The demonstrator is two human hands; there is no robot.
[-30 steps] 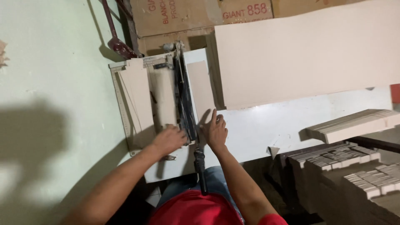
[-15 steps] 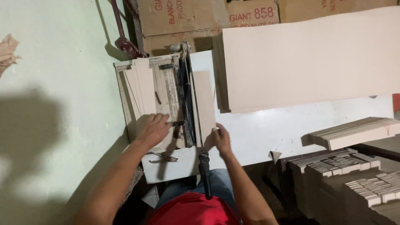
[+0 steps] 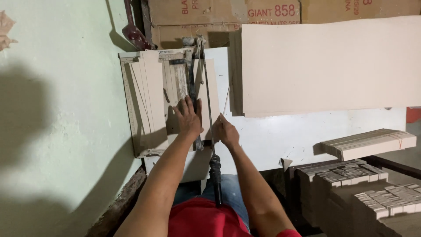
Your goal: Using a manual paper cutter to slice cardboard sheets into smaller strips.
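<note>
Since half a second ago the left hand (image 3: pixel 188 117) has moved up the paper cutter (image 3: pixel 169 103) and now lies flat, fingers spread and released, pressing the pale card strip (image 3: pixel 209 98) beside the blade arm (image 3: pixel 206 94). The forearm reaches straight forward from the red shirt. The right hand (image 3: pixel 226 131) sits just right of the blade arm, fingers curled on the strip's near edge; whether it grips cannot be told. The black handle (image 3: pixel 216 180) hangs free between the forearms. A large card sheet (image 3: pixel 329 66) lies on the white table (image 3: pixel 280 136).
</note>
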